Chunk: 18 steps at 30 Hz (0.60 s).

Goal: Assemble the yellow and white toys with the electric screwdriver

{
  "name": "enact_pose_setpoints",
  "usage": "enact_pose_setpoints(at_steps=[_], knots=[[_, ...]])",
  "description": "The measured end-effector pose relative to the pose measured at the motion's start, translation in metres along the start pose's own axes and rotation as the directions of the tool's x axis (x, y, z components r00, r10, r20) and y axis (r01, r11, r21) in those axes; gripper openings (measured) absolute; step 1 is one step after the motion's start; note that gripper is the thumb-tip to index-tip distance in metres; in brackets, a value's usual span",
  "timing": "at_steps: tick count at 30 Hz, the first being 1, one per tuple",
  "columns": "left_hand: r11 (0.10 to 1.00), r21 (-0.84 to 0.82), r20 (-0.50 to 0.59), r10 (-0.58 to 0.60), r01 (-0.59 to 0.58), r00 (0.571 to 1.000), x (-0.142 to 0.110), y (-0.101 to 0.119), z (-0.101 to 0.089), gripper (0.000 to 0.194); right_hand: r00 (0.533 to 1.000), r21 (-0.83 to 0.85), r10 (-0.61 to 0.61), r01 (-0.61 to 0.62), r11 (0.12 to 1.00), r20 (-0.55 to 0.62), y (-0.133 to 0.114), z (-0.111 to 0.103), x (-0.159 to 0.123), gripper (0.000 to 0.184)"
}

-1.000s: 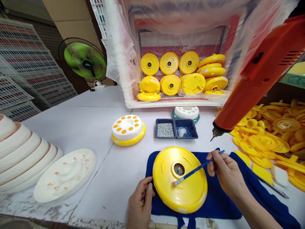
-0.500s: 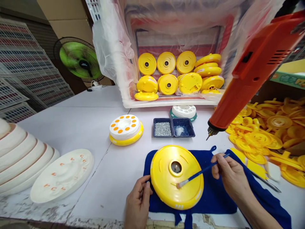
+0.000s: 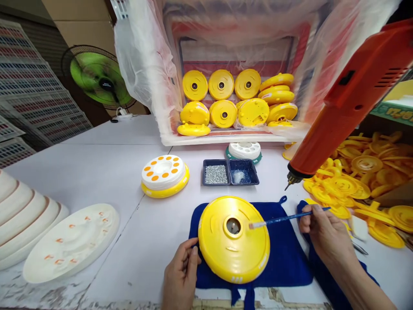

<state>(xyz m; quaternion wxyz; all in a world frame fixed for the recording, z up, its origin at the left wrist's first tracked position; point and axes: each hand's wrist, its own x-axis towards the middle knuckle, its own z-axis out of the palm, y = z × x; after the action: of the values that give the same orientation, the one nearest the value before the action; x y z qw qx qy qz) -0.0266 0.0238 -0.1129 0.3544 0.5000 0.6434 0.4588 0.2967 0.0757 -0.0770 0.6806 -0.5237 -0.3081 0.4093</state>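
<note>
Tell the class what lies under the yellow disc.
A navy cloth lies under the yellow disc; the disc covers the cloth's middle, so whatever is directly beneath cannot be seen.

Your left hand [image 3: 181,275] grips the lower left rim of the round yellow plastic disc [image 3: 222,254], its central hole ringed by a raised collar, while your right hand [image 3: 325,234] holds a thin blue paintbrush [image 3: 287,219], its pale bristles over the disc just right of that hole.

L hand [image 3: 180,269] & R hand [image 3: 325,234] bare — R forearm [image 3: 364,284] too, uncovered to frame edge.
</note>
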Motion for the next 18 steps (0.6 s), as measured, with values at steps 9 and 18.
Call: enact_pose_setpoints(at_steps=[9, 18], knots=[[1.000, 0.006, 0.024, -0.006, 0.006, 1.000, 0.002, -0.004, -0.002, 0.044, 0.998, -0.001, -0.051, 0.051, 0.999, -0.025, 0.017, 0.023, 0.030, 0.044], [0.998, -0.034, -0.049, -0.050, 0.048, 0.998, -0.002, 0.000, 0.002, 0.039, 0.996, 0.007, -0.045, 0.045, 0.999, -0.076, 0.013, -0.005, 0.027, 0.040]])
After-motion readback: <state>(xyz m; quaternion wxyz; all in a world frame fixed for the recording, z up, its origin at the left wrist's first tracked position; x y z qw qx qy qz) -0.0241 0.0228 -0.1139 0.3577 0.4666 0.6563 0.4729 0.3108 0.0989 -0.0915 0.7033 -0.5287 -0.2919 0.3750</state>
